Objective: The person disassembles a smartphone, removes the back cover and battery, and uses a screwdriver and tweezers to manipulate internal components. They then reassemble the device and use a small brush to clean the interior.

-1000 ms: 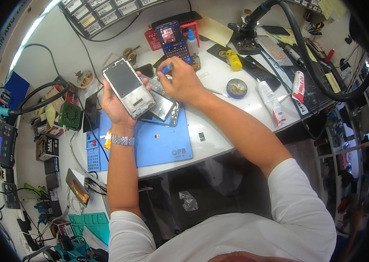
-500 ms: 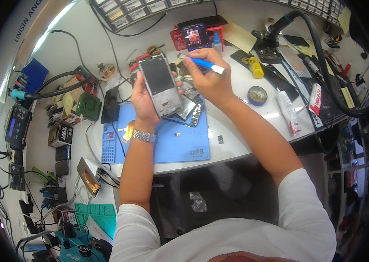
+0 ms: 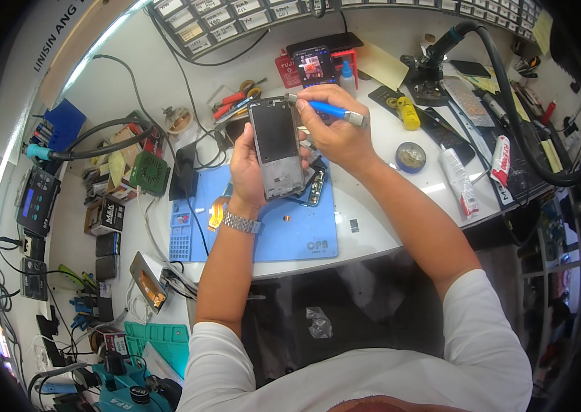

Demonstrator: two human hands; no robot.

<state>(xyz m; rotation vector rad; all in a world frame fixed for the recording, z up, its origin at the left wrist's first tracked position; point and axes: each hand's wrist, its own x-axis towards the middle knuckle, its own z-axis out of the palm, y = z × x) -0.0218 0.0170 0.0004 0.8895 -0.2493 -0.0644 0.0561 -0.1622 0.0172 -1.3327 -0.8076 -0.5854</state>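
My left hand (image 3: 248, 167) is wrapped round a phone frame (image 3: 281, 177), dark in its upper part and grey metal below, held above the blue work mat (image 3: 283, 242). In my right hand (image 3: 340, 137) is a blue-handled scraper (image 3: 328, 108) with a silver end. Its tip is at the frame's upper right corner; whether it touches cannot be made out. Another opened phone part (image 3: 316, 187) lies on the mat, partly hidden behind the frame. An orange flex cable (image 3: 217, 213) and a small copper-coloured piece (image 3: 287, 218) are also on the mat.
A lit phone (image 3: 314, 65) leans at the back beside a blue-capped bottle (image 3: 347, 81). To the right are a yellow bottle (image 3: 408, 114), a round tin (image 3: 410, 157) and white tubes (image 3: 459, 182). Cables and a green box (image 3: 149, 173) stand left. A microscope (image 3: 125, 384) is lower left.
The scraper's tip has come to the frame's upper right corner. My left hand has turned the frame a little more upright. The whole view has shifted slightly.
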